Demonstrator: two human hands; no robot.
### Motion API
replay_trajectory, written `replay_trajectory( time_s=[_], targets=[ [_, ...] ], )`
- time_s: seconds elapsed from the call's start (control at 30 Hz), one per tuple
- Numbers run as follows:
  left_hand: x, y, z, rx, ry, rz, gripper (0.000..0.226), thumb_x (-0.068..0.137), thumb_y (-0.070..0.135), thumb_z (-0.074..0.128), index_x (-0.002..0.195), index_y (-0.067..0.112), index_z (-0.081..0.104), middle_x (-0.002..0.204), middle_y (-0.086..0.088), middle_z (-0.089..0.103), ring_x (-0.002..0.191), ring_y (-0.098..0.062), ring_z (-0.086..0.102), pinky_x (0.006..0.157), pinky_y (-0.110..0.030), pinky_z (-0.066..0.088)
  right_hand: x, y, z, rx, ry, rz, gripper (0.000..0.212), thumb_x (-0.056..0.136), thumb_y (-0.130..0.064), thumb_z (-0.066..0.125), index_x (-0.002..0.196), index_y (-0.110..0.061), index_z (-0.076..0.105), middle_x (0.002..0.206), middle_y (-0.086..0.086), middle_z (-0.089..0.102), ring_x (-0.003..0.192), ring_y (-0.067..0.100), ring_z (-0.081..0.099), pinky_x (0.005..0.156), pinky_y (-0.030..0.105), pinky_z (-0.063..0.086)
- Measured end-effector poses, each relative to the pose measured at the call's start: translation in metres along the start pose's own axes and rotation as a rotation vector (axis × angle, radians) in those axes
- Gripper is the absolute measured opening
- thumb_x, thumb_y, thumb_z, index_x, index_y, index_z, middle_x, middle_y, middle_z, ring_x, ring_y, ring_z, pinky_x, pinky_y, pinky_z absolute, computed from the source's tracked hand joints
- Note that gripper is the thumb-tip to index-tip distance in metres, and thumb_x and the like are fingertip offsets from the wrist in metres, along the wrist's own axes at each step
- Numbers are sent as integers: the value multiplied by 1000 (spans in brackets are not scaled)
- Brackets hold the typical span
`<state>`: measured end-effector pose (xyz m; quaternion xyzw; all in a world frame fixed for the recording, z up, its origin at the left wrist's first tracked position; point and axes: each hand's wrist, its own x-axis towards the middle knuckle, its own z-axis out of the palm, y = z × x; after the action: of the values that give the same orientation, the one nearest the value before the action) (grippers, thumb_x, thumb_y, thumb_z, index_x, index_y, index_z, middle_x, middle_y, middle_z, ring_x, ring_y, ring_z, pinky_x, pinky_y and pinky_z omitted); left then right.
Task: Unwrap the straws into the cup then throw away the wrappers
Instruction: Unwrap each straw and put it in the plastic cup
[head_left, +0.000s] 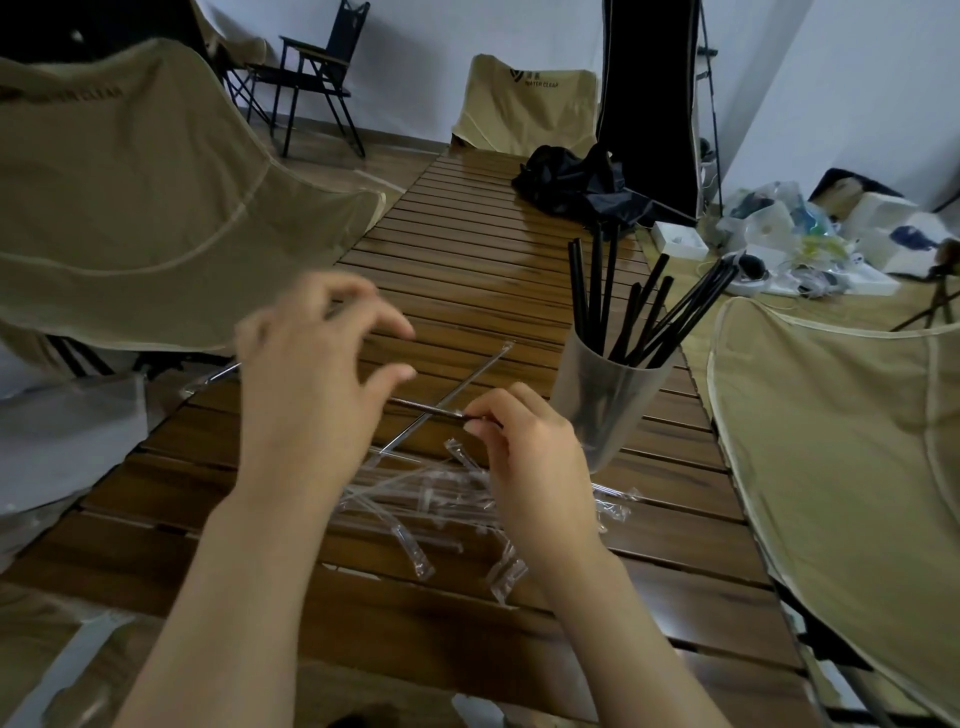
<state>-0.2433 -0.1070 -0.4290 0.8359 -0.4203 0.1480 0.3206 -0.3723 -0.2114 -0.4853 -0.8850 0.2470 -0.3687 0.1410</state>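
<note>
We see a wrapped straw (441, 412) held low over the bench (467, 260), just left of the cup (608, 410), its long axis lying nearly level and running left to right across the slats. Our right hand (530, 457) pinches its right end, fingers (488, 422) curled together on it, and that end points toward the cup. Our left hand (311, 374) hovers over the straw's left part with fingers (389, 325) spread and curved, blurred; we cannot tell whether it touches the straw. A second wrapped straw (457, 382) lies on the bench left of the cup, crossing under the held one, its long axis slanting up toward the far right. The cup stands upright and holds a bunch of black straws (639, 306) that lean outward, most tilting to the right. A heap of clear wrappers (452, 499) lies on the bench nearer to us than the cup, reaching almost to its base. Another clear wrapper (208, 379) overhangs the bench edge well left of the cup. The cup stands near the right edge of the bench, with bare slats beyond it as far as a black bag (576, 182). The bench is of dark wooden slats. Tan folding chairs (135, 171) stand to the left, right and far side of the cup, and boxes and bags (789, 234) lie on the floor to the far right.
</note>
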Motion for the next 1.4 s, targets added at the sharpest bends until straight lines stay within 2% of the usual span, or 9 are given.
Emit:
replay_trajectory(
  time_s=[0.13, 0.2, 0.37, 0.57, 0.73, 0.97, 1.1, 1.27, 1.4],
  targets=[
    [-8, 0, 14, -140, -491, 51, 16, 91, 43, 54, 99, 36, 67, 93, 17, 69, 84, 2, 63, 86, -31, 55, 0, 2, -3, -105, -28, 34, 5, 85, -17, 66, 90, -19, 66, 87, -9, 60, 73, 5, 55, 57, 15, 42],
    [-8, -2, 18, -169, -545, 61, 12, 92, 39, 57, 99, 38, 67, 88, 20, 68, 83, 6, 62, 83, -29, 56, 1, 4, -5, -101, -25, 41, 4, 84, -17, 67, 86, -20, 65, 84, -10, 59, 70, 6, 54, 56, 20, 46],
    [-7, -4, 20, -174, -518, 99, 17, 86, 40, 68, 104, 42, 69, 96, 23, 69, 92, 8, 61, 87, -26, 54, 3, 3, -8, -129, -46, 16, 13, 79, -10, 71, 76, -21, 65, 71, -10, 60, 61, 9, 55, 51, 26, 48],
    [-10, 1, 20, -146, -353, 87, 5, 85, 43, 68, 89, 41, 70, 87, 21, 70, 83, 4, 62, 77, -26, 56, 4, 9, -11, -37, -83, 44, 13, 86, -11, 65, 84, -22, 71, 74, -11, 67, 67, 8, 60, 58, 33, 54],
    [-11, 6, 25, -140, -292, 98, 4, 83, 42, 71, 86, 40, 73, 83, 21, 71, 80, 2, 63, 76, -29, 56, 4, 10, -14, -74, -88, 33, 16, 85, -7, 64, 82, -22, 67, 76, -10, 57, 69, 10, 52, 56, 27, 46],
    [-12, 12, 28, -169, -231, 134, 2, 84, 39, 71, 84, 40, 73, 78, 23, 67, 73, 4, 62, 75, -25, 52, 5, 10, -18, -110, -96, -32, 21, 78, 1, 61, 78, -19, 55, 75, -8, 55, 75, 14, 49, 73, 33, 40],
    [-12, 13, 29, -167, -230, 51, 4, 84, 44, 69, 81, 43, 70, 70, 25, 62, 61, 5, 57, 58, -17, 42, 4, 8, -20, -131, -76, -87, 18, 79, 0, 59, 83, -16, 53, 80, -5, 55, 68, 11, 43, 65, 27, 37],
    [-10, 18, 35, -246, -330, -142, 18, 85, 43, 70, 69, 45, 61, 74, 23, 65, 73, 4, 61, 68, -22, 51, 0, 7, -20, -77, -39, -127, 15, 79, -1, 51, 90, -10, 56, 87, 1, 55, 66, 13, 48, 52, 24, 41],
    [-8, 18, 39, -382, -409, -332, 16, 86, 38, 70, 71, 38, 65, 80, 17, 68, 78, 1, 61, 63, -19, 41, -2, 5, -20, -102, -28, -186, 23, 75, -1, 43, 93, -9, 56, 88, 4, 55, 64, 17, 48, 50, 29, 43]
  ],
)
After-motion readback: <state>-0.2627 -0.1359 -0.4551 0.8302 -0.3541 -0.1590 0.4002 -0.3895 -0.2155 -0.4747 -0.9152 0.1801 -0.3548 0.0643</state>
